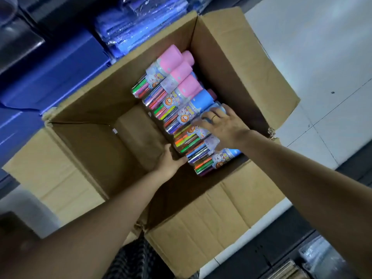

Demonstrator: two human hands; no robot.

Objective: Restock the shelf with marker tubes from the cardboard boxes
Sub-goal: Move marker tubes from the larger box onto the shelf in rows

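An open cardboard box [231, 63] stands on the floor with its flaps spread out. Inside, along its right side, lie several marker tubes [173, 97], clear with coloured pens showing, some with pink caps [171, 57] and some with blue caps [203, 98]. My right hand [221, 125] reaches in from the right and lies over the blue-capped tubes, fingers spread across one; a ring is on one finger. My left hand [171, 160] is at the pen end of the nearest tubes, fingers curled against their bottoms. The left part of the box floor [136, 133] is bare cardboard.
Blue plastic-wrapped packs [141, 27] and blue bins [50, 73] fill the shelving behind the box. White floor tiles [322, 57] lie to the right. A dark patterned item [136, 258] sits by the near flap, and packaged goods [318, 258] at the lower right.
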